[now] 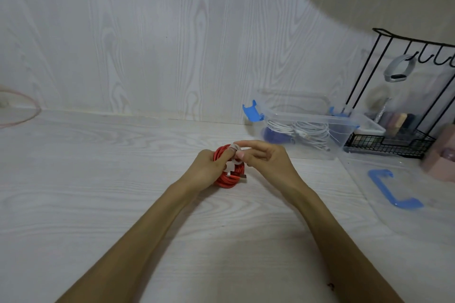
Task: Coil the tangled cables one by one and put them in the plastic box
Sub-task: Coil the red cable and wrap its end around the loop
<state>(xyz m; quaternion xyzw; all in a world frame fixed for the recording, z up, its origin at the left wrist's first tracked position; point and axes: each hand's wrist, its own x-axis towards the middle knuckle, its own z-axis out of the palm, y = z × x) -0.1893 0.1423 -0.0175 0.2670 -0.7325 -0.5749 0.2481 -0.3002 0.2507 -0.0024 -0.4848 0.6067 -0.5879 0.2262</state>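
While my left hand [209,170] grips the coiled red cable [227,177] mid-table, my right hand [264,157] pinches its white strap [235,155]. Plastic box [344,130] sits near right by the wall, white cables [305,131] inside; lid [403,194] beside it. Bare table [98,179] on the left.

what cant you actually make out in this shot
Head view only:
- Red cable coil: its near-left side is hidden behind the left hand.
- White strap: fastened or not, fingers of the right hand cover it.
- Plastic box: cable count inside is blurred.
- Black wire rack: cut off by the right edge.
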